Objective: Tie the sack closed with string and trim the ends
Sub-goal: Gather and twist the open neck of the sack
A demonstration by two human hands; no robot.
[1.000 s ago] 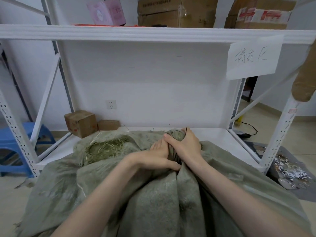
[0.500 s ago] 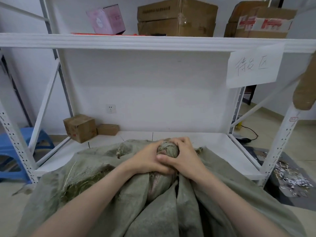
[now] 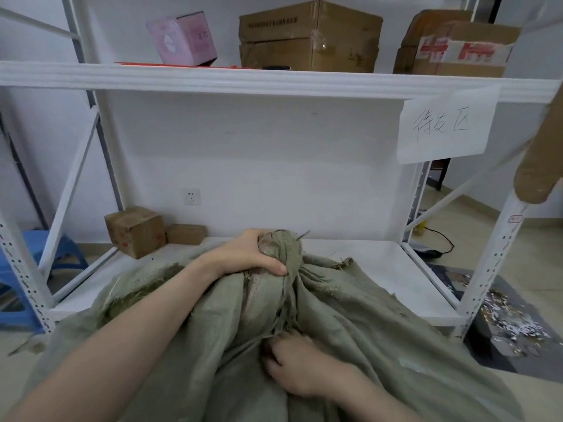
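Sack (image 3: pixel 380 345) cloth drapes nearest, over the low shelf (image 3: pixel 365 257) edge. The right hand (image 3: pixel 301 370) has dropped from the neck to loose strands (image 3: pixel 283 312), possibly string; I cannot tell whether it pinches one. Beyond, the left hand (image 3: pixel 246 254) alone clenches the bunched neck, so tying can begin. Cardboard boxes (image 3: pixel 307 38) above are closed.

1. Soft, diffuse, moderately bright light falls evenly on the white wall (image 3: pixel 274 166); the colour cast is cool
2. Faint shadow lies under the upper shelf (image 3: pixel 274 82); deeper shade sits in the folds of the sack (image 3: pixel 380 330)
3. Wide-angle distortion bows the shelf; the uprights (image 3: pixel 490 269) lean at the edges
4. Detail is slightly soft throughout; the near forearm (image 3: pixel 106 360) blurs
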